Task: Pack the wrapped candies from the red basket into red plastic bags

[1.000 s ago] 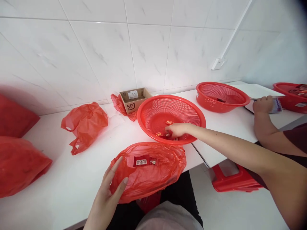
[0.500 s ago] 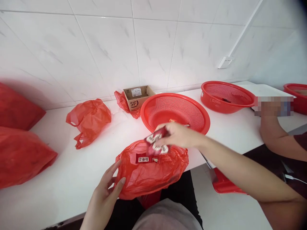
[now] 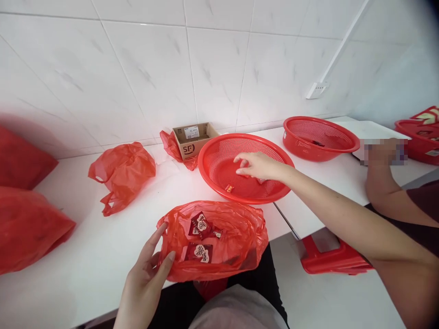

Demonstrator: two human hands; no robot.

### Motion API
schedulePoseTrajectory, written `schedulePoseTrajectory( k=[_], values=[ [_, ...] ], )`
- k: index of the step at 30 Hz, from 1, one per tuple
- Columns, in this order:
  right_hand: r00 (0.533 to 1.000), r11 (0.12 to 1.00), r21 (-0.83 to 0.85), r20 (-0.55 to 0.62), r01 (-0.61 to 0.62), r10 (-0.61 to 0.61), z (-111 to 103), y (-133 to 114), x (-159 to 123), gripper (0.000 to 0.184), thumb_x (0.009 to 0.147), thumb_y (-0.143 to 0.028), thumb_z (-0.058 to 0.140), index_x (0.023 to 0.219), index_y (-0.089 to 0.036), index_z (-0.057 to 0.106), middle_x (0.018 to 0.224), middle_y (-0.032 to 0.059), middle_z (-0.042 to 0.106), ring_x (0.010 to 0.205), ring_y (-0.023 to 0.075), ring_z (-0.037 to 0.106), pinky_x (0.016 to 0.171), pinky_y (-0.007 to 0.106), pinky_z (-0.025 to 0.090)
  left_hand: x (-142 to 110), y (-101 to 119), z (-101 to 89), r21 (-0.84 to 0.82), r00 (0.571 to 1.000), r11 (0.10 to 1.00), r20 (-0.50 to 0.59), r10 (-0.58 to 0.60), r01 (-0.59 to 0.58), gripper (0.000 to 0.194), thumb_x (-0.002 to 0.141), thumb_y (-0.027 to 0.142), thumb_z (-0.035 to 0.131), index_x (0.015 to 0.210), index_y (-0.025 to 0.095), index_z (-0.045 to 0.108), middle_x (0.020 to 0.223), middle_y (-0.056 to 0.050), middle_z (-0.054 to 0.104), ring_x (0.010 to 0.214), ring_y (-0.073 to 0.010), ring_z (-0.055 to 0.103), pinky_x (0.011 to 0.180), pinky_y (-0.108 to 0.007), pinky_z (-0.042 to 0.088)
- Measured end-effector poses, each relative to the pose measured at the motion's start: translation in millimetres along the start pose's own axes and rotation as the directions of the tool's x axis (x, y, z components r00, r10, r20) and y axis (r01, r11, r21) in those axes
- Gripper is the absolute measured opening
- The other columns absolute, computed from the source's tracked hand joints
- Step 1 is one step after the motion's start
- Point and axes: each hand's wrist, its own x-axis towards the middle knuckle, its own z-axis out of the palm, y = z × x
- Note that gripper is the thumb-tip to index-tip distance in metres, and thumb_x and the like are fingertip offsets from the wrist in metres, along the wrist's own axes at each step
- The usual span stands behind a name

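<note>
A thin red plastic bag point(image 3: 236, 265) lies with its mouth spread at the front of the table. My left hand point(image 3: 147, 265) holds its left rim, thumb over the edge. Inside are dark red packets with white labels, one packet point(image 3: 199, 252) near the front and another packet point(image 3: 199, 225) behind it, beside a small wrapped piece point(image 3: 217, 234). My right hand point(image 3: 259, 165) is over the red perforated basket point(image 3: 219, 160), fingers loosely bent and apart, with no packet seen in them. A small orange-red wrapped candy point(image 3: 229, 188) lies in the basket; another small item is partly hidden under the hand.
An open cardboard box point(image 3: 194, 148) stands against the wall. A crumpled red bag point(image 3: 128, 171) and filled red bags point(image 3: 30, 228) lie to the left. At right are a second red basket point(image 3: 318, 153), a co-worker's arm point(image 3: 384, 187) and a red stool point(image 3: 329, 260).
My right hand has let go of the dark red packets, now in the bag, and moved up and right over the basket. My left hand stays on the bag's rim.
</note>
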Motion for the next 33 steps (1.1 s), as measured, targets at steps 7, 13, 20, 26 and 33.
schedulePoseTrajectory(
  k=[7, 13, 20, 26, 33],
  values=[
    [0.941, 0.961, -0.249, 0.336, 0.122, -0.033, 43.3, 20.3, 28.6, 0.049, 0.086, -0.036, 0.067, 0.132, -0.028, 0.054, 0.135, 0.0077, 0.053, 0.117, 0.0283, 0.055, 0.093, 0.041, 0.048, 3.5, -3.8, 0.0, 0.002, 1.000, 1.000, -0.005, -0.028, 0.028, 0.084, 0.077, 0.052, 0.069, 0.149, 0.032, 0.032, 0.120, -0.003, 0.070, 0.116, -0.0281, 0.061, 0.081, -0.029, 0.059],
    [0.969, 0.959, -0.284, 0.240, 0.018, 0.053, 22.1, 32.5, 55.4, 0.023, 0.094, -0.034, 0.057, 0.112, -0.022, 0.062, 0.121, 0.0066, 0.060, 0.103, 0.0214, 0.060, 0.086, 0.038, 0.052, 1.4, 0.6, 3.2, 0.001, 0.998, 0.999, -0.048, -0.038, 0.038, 0.084, 0.074, 0.052, 0.072, 0.148, 0.031, 0.037, 0.120, -0.002, 0.071, 0.112, -0.0280, 0.064, 0.084, -0.029, 0.059],
    [0.984, 0.989, -0.141, 0.175, 0.043, -0.018, -14.0, 38.8, 65.1, 0.014, 0.090, -0.028, 0.060, 0.096, -0.017, 0.056, 0.093, 0.0061, 0.066, 0.078, 0.0156, 0.064, 0.067, 0.025, 0.047, 2.3, 2.1, 2.0, -0.037, 0.997, 0.998, -0.051, -0.057, 0.055, 0.083, 0.073, 0.051, 0.072, 0.147, 0.032, 0.038, 0.131, -0.002, 0.064, 0.112, -0.0297, 0.064, 0.086, -0.033, 0.059],
    [0.872, 0.889, 0.395, 0.320, 0.231, -0.369, 11.7, -42.6, 0.7, 0.028, 0.086, -0.044, 0.061, 0.095, -0.019, 0.053, 0.085, 0.0012, 0.064, 0.062, 0.0101, 0.057, 0.055, 0.022, 0.043, 6.0, 6.1, 8.4, -0.026, 0.997, 1.000, -0.083, -0.008, 0.006, 0.080, 0.076, 0.051, 0.070, 0.146, 0.027, 0.040, 0.141, -0.004, 0.056, 0.122, -0.0335, 0.056, 0.085, -0.035, 0.059],
    [0.914, 0.955, 0.032, 0.280, 0.296, -0.293, 47.7, -95.3, -29.3, 0.034, 0.088, -0.047, 0.057, 0.114, -0.025, 0.061, 0.088, 0.0052, 0.068, 0.075, 0.0188, 0.061, 0.061, 0.027, 0.042, 3.4, 18.5, 20.1, -0.145, 0.999, 0.989, -0.046, 0.003, -0.010, 0.078, 0.077, 0.044, 0.072, 0.146, 0.027, 0.040, 0.112, -0.006, 0.073, 0.109, -0.0328, 0.065, 0.081, -0.039, 0.060]
  ],
)
